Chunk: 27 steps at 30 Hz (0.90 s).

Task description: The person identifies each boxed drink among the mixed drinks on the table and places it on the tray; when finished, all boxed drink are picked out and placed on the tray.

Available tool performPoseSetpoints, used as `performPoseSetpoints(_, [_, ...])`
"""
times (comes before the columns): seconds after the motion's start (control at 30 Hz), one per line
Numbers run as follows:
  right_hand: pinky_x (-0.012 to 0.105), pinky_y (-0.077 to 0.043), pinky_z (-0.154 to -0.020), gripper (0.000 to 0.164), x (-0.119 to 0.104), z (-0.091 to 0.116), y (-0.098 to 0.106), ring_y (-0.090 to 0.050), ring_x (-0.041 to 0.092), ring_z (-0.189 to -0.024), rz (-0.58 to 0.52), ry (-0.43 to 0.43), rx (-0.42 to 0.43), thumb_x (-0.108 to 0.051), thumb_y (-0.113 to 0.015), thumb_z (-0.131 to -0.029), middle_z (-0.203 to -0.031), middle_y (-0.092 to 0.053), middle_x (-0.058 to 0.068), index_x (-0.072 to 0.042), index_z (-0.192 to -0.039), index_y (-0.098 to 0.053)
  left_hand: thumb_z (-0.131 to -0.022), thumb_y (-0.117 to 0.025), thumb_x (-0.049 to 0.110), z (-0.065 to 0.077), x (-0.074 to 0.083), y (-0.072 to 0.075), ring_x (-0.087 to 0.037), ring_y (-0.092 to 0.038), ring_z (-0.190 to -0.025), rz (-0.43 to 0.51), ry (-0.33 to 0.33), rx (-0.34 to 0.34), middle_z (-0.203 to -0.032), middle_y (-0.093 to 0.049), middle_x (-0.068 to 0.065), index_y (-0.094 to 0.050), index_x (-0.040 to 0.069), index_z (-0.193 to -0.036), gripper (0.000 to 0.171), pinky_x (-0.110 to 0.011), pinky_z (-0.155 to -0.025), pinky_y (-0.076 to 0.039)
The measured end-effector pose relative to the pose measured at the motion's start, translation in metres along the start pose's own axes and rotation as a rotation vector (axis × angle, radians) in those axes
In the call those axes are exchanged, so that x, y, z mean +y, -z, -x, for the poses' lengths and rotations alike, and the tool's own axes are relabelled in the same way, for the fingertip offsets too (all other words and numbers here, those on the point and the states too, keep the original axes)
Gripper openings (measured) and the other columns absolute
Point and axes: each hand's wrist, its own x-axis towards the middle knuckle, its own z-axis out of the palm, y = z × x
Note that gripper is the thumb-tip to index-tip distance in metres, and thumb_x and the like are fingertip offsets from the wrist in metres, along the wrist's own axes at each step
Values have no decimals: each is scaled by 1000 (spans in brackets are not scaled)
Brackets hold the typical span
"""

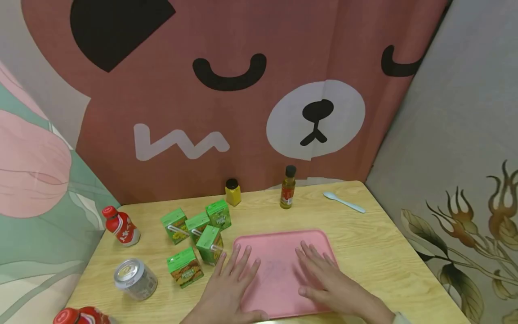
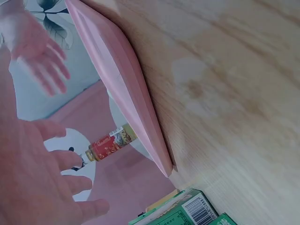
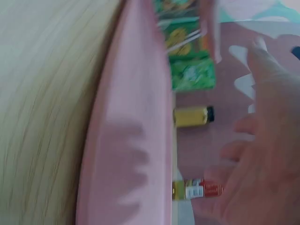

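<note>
A pink tray (image 1: 279, 265) lies on the wooden table in the head view. My left hand (image 1: 230, 288) is spread over its left edge, fingers straight and holding nothing. Over the right part of the tray my right hand (image 1: 332, 288) is stretched out, also with nothing in it. The right wrist view shows a gap between the right hand (image 3: 262, 154) and the tray (image 3: 126, 154), with the fingers' shadow on its surface. In the left wrist view, the left hand (image 2: 47, 173) is likewise apart from the tray (image 2: 122, 70). Nearest to the left fingertips stands a green drink carton (image 1: 209, 245).
Several more green cartons (image 1: 185, 267) stand left of the tray. Further left are a silver can (image 1: 135, 279), a red-capped bottle (image 1: 121, 227) and another red bottle (image 1: 82, 316). Behind stand a yellow jar (image 1: 233, 193) and a dark-capped sauce bottle (image 1: 288, 189); a pale blue spoon (image 1: 344, 202) lies back right.
</note>
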Motion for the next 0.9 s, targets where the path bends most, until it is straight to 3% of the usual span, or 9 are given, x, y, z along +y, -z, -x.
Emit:
performPoseSetpoints(0.1, [51, -33, -112, 62, -6, -8, 8, -34, 23, -145, -334, 0, 16, -37, -60, -104, -162, -33, 1, -26, -160, -34, -89, -37, 85, -2, -1, 2, -39, -12, -151, 14, 12, 29, -164, -26, -16, -37, 17, -159, 97, -63, -114, -19])
performPoseSetpoints(0.2, [46, -48, -101, 45, -5, -16, 19, -54, 27, -130, -691, -23, 14, -22, -54, -108, -149, -51, 12, -13, -151, -47, -94, -52, 70, -5, -3, 6, -37, -25, -148, 39, 10, 101, -159, -37, -14, -52, 16, -150, 78, -60, -114, -24])
performPoseSetpoints(0.27, [41, -53, -94, 37, 4, -18, 27, -62, 27, -119, -992, -70, -39, -17, -48, -110, -138, -59, 16, -6, -145, -52, -94, -64, 57, -7, -7, 8, -37, -38, -142, 70, 7, 168, -150, -49, -14, -64, 16, -138, 60, -60, -111, -31])
performPoseSetpoints(0.37, [33, -54, -90, 34, 27, -15, 33, -66, 20, -109, -1415, -167, -120, -22, -39, -113, -126, -65, 11, -8, -137, -58, -89, -73, 43, -9, -14, 15, -35, -53, -128, 109, 16, 270, -135, -61, -11, -74, 18, -119, 39, -59, -104, -40])
performPoseSetpoints(0.47, [24, -52, -91, 39, 55, -8, 33, -67, 13, -105, -1716, -223, -193, -23, -32, -114, -120, -67, 6, -11, -130, -65, -89, -72, 40, -9, -26, 24, -33, -58, -118, 102, 61, 331, -126, -65, -9, -77, 18, -110, 31, -56, -100, -44])
performPoseSetpoints(0.53, [21, -51, -90, 41, 71, -3, 33, -67, 10, -101, -1784, -264, -204, -22, -31, -114, -118, -68, 5, -12, -126, -68, -88, -73, 39, -9, -36, 31, -32, -58, -115, 91, 106, 361, -123, -66, -9, -77, 17, -108, 30, -56, -99, -44])
performPoseSetpoints(0.63, [18, -51, -88, 40, 90, 5, 35, -67, 11, -101, -1774, -353, -187, -22, -33, -114, -116, -67, 5, -12, -124, -70, -87, -75, 35, -9, -52, 42, -35, -57, -113, 78, 196, 378, -123, -64, -12, -77, 14, -109, 30, -56, -99, -43])
performPoseSetpoints(0.73, [18, -51, -87, 37, 104, 11, 39, -67, 13, -102, -1704, -438, -144, -22, -37, -113, -116, -66, 7, -11, -122, -71, -86, -79, 32, -8, -66, 48, -37, -57, -114, 73, 294, 364, -125, -63, -14, -76, 13, -112, 32, -59, -96, -43])
performPoseSetpoints(0.9, [22, -54, -84, 30, 113, 16, 41, -71, 18, -98, -1495, -505, -105, -18, -44, -111, -112, -71, 9, -8, -122, -70, -86, -80, 35, -8, -78, 48, -39, -59, -113, 53, 415, 263, -127, -64, -15, -74, 14, -119, 39, -60, -93, -44])
